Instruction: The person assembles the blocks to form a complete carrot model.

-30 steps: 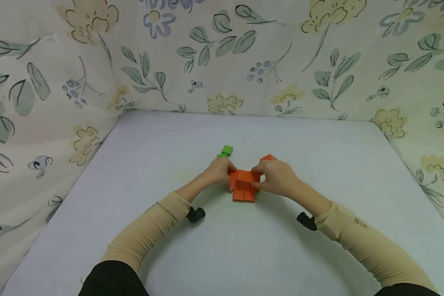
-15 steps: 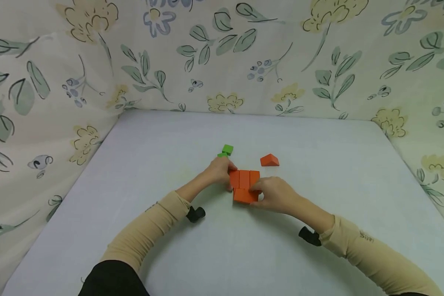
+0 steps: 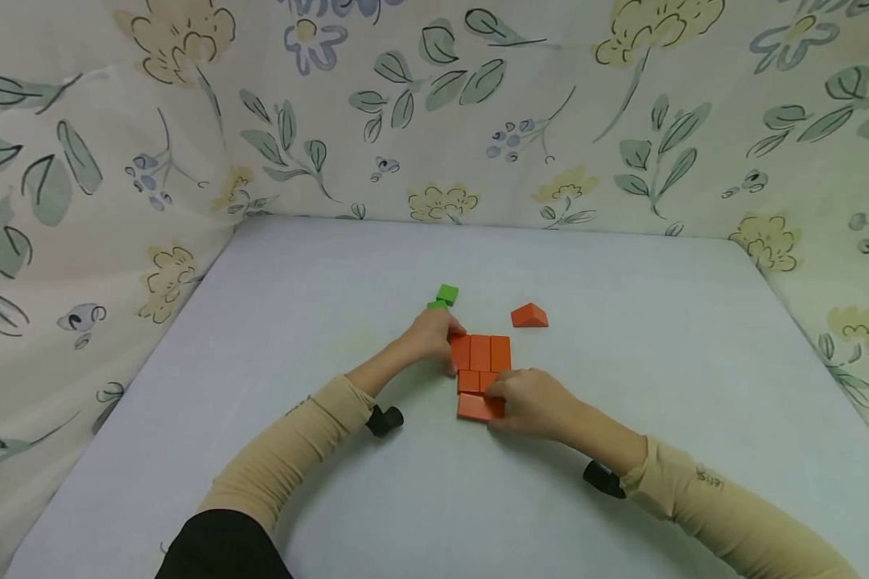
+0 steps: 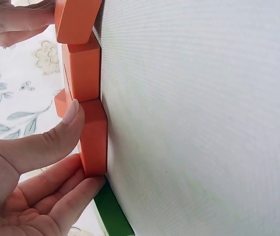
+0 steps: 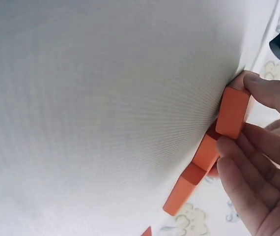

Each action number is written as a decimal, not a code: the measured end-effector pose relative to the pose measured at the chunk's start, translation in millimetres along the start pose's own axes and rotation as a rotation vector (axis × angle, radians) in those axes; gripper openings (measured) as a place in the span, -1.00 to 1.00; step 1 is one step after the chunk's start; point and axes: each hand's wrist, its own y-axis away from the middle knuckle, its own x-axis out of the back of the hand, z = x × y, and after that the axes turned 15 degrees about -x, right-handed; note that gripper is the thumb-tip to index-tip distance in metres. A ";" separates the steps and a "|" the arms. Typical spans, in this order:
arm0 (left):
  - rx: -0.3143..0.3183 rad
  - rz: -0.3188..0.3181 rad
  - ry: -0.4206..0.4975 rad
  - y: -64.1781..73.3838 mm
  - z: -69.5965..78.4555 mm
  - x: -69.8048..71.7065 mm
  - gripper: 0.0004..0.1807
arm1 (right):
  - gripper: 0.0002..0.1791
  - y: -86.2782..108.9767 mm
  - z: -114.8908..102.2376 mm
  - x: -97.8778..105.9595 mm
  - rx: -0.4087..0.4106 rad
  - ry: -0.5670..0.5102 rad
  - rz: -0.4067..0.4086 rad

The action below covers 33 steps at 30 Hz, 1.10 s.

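Observation:
Orange blocks lie packed together on the white table: a far row of upright oblongs, a middle row, and a near block placed crosswise. My left hand pinches the far-left orange block between thumb and fingers; a green block sits just beyond its fingertips. On the near side, my right hand grips the near orange block by its right end, thumb on one side and fingers on the other. That block looks slightly raised or tilted against the middle row.
Two green blocks lie beyond the left hand, the nearer one partly hidden by it. A separate orange triangular block lies at the far right of the group. Floral cloth hangs behind the white table.
My right hand moved from the far row toward the near side, carrying the crosswise orange block off the top of the others to their near edge. The left hand stayed put.

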 end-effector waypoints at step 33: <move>0.012 0.003 0.010 -0.4 0.4 -0.8 -0.29 | -0.82 -24.8 26.5 29.3 -0.162 -0.155 0.099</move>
